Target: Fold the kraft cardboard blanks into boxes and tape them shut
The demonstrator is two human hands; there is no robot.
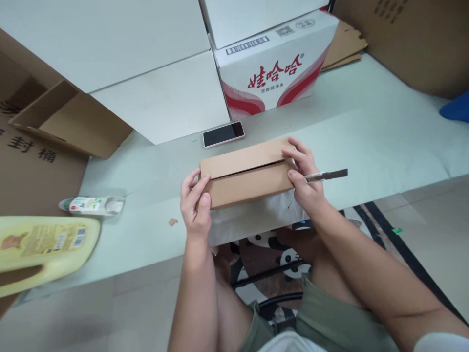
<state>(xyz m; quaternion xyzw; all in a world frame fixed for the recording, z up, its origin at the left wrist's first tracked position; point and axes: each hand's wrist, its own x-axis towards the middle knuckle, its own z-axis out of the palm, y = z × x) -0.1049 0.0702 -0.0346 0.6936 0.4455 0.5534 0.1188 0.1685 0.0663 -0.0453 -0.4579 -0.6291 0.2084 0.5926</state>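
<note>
Between my two hands is a small brown cardboard box (251, 187), held just above the near edge of the table. Its two top flaps are folded in, with a narrow dark slit where they meet. My left hand (196, 201) grips the left end, thumb on the near side. At the other end my right hand (305, 178) clasps the box with fingers on top. A thin tool with a dark flat strip (335, 173) sticks out to the right from this hand; its kind is unclear. Translucent plastic (252, 220) lies beneath the box.
A phone (223, 134) lies behind the box, before a white water carton (274, 73) and stacked white boxes (164, 98). To the left are a small white bottle (93, 205), a yellow jug (73, 266), a cardboard scrap (173, 222) and an open carton (76, 117).
</note>
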